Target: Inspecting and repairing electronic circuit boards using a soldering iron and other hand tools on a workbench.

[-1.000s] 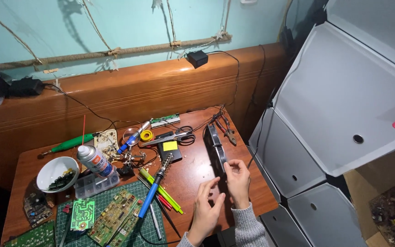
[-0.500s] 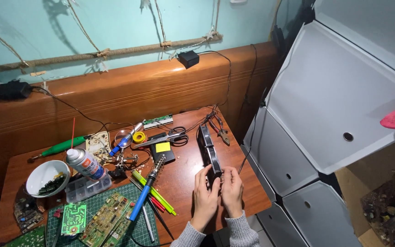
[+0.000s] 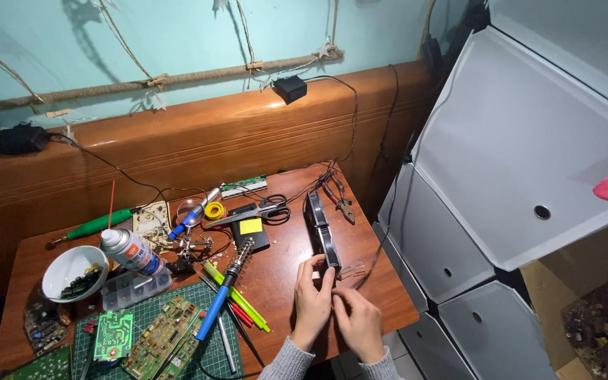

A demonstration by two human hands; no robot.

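Both hands were at the near right part of the wooden surface (image 3: 283, 281). Left hand (image 3: 312, 299) was raised, its fingers touching the near end of a long black strip (image 3: 320, 229) that lay front to back on the surface; a loose pinch at that end, not a full clench. Right hand (image 3: 359, 322) sat just beside the left, fingers curled toward it, tips meeting near the left fingers. Could not tell whether the right grip held anything.

A small clear piece (image 3: 355, 269) lay just right of the strip's near end. Pliers (image 3: 339, 199) lay by the strip's far end, scissors (image 3: 270, 209) to its left. Soldering iron (image 3: 223, 292), blue-handled, lay slanted mid-surface beside green and red pens (image 3: 239, 304). Further left: spray can (image 3: 129, 250), white bowl (image 3: 72, 271), circuit boards (image 3: 160, 338) on a green mat (image 3: 212, 352). White cabinet (image 3: 501, 176) stood close on the right.
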